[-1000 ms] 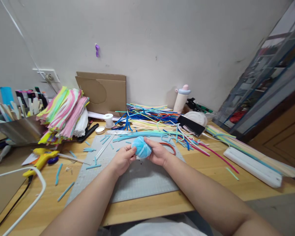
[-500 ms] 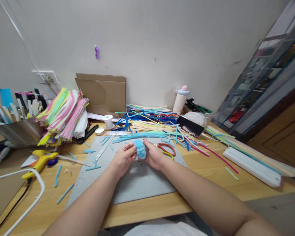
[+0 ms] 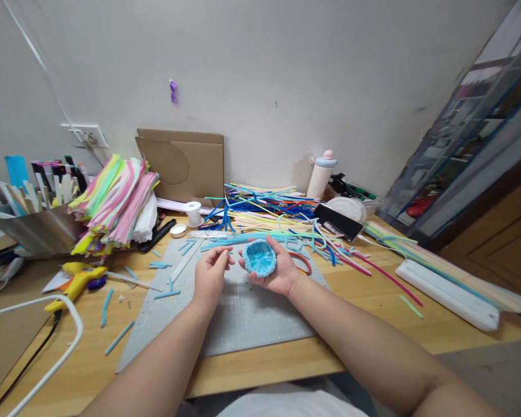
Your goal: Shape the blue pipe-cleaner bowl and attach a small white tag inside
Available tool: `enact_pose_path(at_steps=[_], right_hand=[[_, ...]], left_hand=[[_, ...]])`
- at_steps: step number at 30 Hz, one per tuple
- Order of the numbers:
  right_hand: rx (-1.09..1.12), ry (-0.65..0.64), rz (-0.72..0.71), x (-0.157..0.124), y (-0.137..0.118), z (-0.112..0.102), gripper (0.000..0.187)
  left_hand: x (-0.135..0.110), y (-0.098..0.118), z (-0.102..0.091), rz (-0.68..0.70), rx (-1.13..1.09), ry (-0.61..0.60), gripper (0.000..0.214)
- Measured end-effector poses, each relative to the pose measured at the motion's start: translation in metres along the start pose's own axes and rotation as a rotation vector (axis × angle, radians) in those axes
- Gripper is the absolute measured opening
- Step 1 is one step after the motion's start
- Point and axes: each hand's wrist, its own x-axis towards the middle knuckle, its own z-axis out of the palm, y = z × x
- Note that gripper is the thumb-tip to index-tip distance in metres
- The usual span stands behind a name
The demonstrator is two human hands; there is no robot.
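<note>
My right hand [image 3: 275, 272] cups a small light-blue fuzzy cup-shaped piece [image 3: 259, 258], its hollow side turned toward me, above the grey cutting mat [image 3: 243, 324]. My left hand [image 3: 211, 275] hovers just left of it, fingers curled and apart from the piece, with nothing visible in them. A heap of coloured pipe cleaners [image 3: 269, 217] lies just beyond both hands.
A yellow glue gun [image 3: 76, 278] lies at the left. Behind it are a stack of pastel pipe cleaners [image 3: 117, 202] and a metal tray of markers [image 3: 35, 214]. A white thread spool [image 3: 194, 213], cardboard [image 3: 182, 159], a bottle [image 3: 321, 174] and a long white bar [image 3: 447, 292] sit around.
The blue piece has been turned so its hollow faces up in my right palm. My left hand has let go of it and drawn slightly left.
</note>
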Motion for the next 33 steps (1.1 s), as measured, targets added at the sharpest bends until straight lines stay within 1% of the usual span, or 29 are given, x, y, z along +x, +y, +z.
enact_pose_path(at_steps=[2,4,8,11,13,16,18,20,22,25,28,33], right_hand=[[0.011,0.004,-0.012,0.0,0.0,-0.001,0.026],[0.016,0.009,-0.028,0.0,0.0,0.0,0.022],[0.002,0.03,-0.035,0.001,0.002,0.001,0.027],[-0.028,0.046,-0.049,0.003,0.006,0.001,0.025],[-0.048,0.054,-0.089,0.004,0.01,0.003,0.025],[-0.082,0.061,-0.193,0.006,0.018,0.006,0.024],[-0.116,0.059,-0.252,0.006,0.025,0.009,0.026],[-0.155,0.055,-0.274,0.005,0.032,0.011,0.03],[-0.194,0.055,-0.259,0.003,0.037,0.012,0.033],[-0.247,0.064,-0.213,0.002,0.043,0.013,0.03],[-0.286,0.073,-0.199,0.001,0.045,0.016,0.029],[-0.292,0.063,-0.183,-0.002,0.045,0.021,0.034]], left_hand=[[-0.001,-0.002,0.002,-0.009,0.024,-0.022,0.021],[-0.003,-0.002,0.004,-0.005,0.047,-0.044,0.022],[-0.007,0.003,0.007,0.031,0.091,-0.089,0.022],[-0.008,0.005,0.008,0.069,0.121,-0.104,0.026],[-0.007,0.003,0.009,0.087,0.153,-0.095,0.029],[-0.006,-0.003,0.008,0.093,0.226,-0.064,0.032],[-0.005,-0.007,0.007,0.088,0.281,-0.058,0.026],[-0.005,-0.01,0.005,0.083,0.333,-0.059,0.016],[-0.005,-0.012,0.003,0.085,0.376,-0.05,0.01],[-0.004,-0.012,0.001,0.103,0.428,-0.025,0.008],[-0.002,-0.012,-0.001,0.12,0.464,-0.019,0.005],[0.001,-0.011,-0.005,0.144,0.473,0.005,0.01]])
